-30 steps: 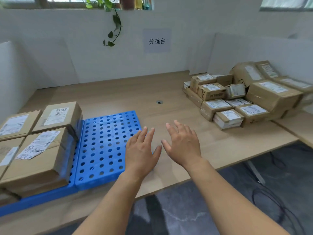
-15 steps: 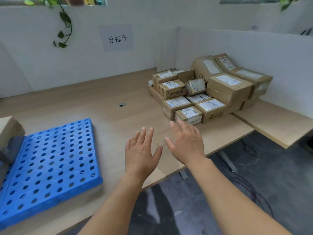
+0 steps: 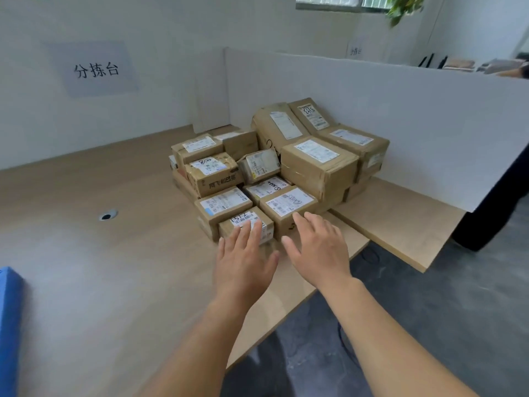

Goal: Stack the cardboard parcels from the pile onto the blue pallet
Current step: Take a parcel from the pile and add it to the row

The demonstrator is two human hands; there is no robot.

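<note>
I've got just the one view, a wide-angle head camera looking forward and down across the pale wooden tabletop [image 3: 86, 267]. It faces the heap of brown cardboard parcels [image 3: 274, 173] stacked against the white partition wall [image 3: 372, 90], fairly near. Both bare forearms reach in from the bottom edge. A corner of the blue plastic pallet [image 3: 8, 325] clips the left border.
</note>
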